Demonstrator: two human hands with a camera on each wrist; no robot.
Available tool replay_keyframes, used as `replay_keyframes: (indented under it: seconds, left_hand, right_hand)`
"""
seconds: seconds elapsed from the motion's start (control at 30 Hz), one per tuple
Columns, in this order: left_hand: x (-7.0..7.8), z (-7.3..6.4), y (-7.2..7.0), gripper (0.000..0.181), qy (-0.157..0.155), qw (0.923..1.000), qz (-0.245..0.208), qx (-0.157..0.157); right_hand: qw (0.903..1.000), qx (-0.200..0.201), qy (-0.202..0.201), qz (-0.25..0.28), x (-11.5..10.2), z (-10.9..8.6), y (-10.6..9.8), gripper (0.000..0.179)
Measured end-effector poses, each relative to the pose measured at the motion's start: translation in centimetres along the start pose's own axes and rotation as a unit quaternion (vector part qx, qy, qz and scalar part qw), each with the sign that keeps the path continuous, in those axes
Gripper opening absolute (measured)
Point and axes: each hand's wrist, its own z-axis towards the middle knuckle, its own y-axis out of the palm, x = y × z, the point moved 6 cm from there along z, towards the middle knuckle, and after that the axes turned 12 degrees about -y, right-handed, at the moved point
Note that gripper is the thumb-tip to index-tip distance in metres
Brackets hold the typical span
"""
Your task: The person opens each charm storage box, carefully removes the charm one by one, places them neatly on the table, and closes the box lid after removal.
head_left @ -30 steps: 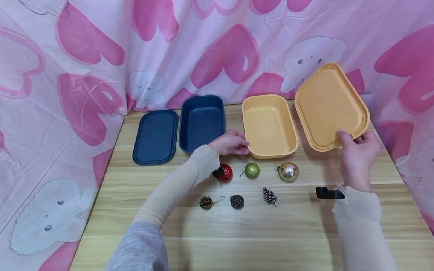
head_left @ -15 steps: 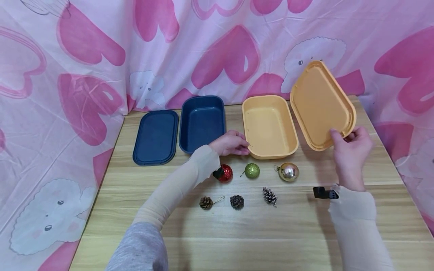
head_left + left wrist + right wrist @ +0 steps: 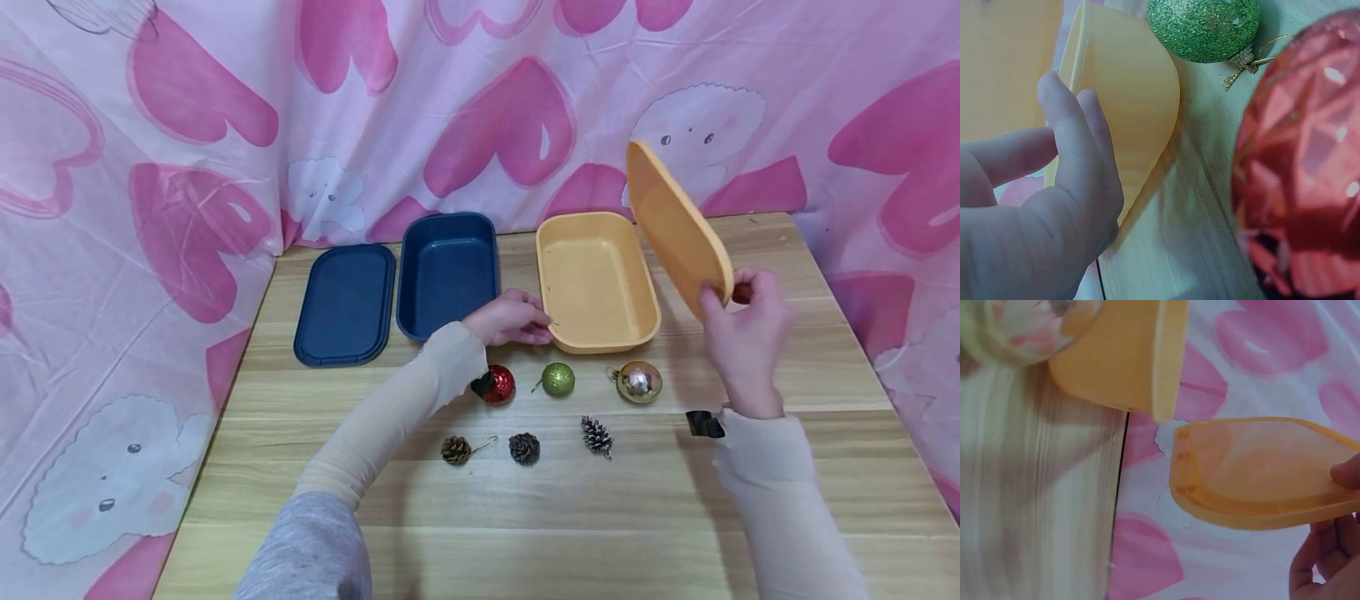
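My left hand (image 3: 512, 317) is at the near left corner of a yellow plastic box (image 3: 652, 321). In the left wrist view, the thumb (image 3: 1025, 150) lies on the inner side of the box's rim and the fingers on the outer wall, pinching it. My right hand (image 3: 750, 337) grips the near end of a yellow lid (image 3: 678, 229), thumb on one face and fingers behind. Tilted steeply on edge, the lid stands in the air at the box's right side. Its grooved inner face shows in the right wrist view.
Left of the yellow box are a dark blue box (image 3: 450, 279) and its lid (image 3: 345, 304). In front lie a red bauble (image 3: 501, 385), a green glitter ball (image 3: 558, 379), a gold bauble (image 3: 639, 382) and three pine cones (image 3: 524, 448). A pink heart-print cloth (image 3: 480, 50) hangs behind.
My right hand has moved left with the yellow lid and turned it from face-on to nearly edge-on, closer to the yellow box. My left hand has stayed at the box's corner.
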Motion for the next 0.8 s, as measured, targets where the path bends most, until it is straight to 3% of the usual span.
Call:
replay_keyframes:
  seconds: [0.1,0.17,0.23,0.5,0.7,0.8]
  left_hand:
    - [0.0,0.0,0.0,0.037,0.003,1.0,0.001,-0.002]
    - [0.1,0.0,0.0,0.037,0.004,1.0,0.002,-0.005]
    - [0.1,0.0,0.0,0.038,0.006,1.0,0.002,-0.006]
    - [-0.1,-0.1,0.1,0.046,0.008,0.9999,-0.004,-0.012]
    - [0.0,-0.3,0.1,0.05,0.008,0.9998,-0.012,-0.01]
    - [0.0,-0.3,0.0,0.048,0.009,0.9998,-0.017,-0.007]
  right_hand:
    - [0.9908,-0.021,-0.127,-0.043,-1.9,-0.1,0.8,0.004]
    - [0.9759,-0.042,-0.201,-0.072,-3.0,-0.3,1.4,0.01]
    - [0.9627,-0.058,-0.248,-0.091,-3.9,-0.5,2.0,0.01]
    - [0.9255,-0.094,-0.34,-0.137,-5.6,-1.8,4.3,0.008]
    - [0.8988,-0.141,-0.388,-0.147,-6.3,-3.2,6.1,0.012]
    - [0.8907,-0.155,-0.401,-0.148,-6.4,-3.9,6.8,0.012]
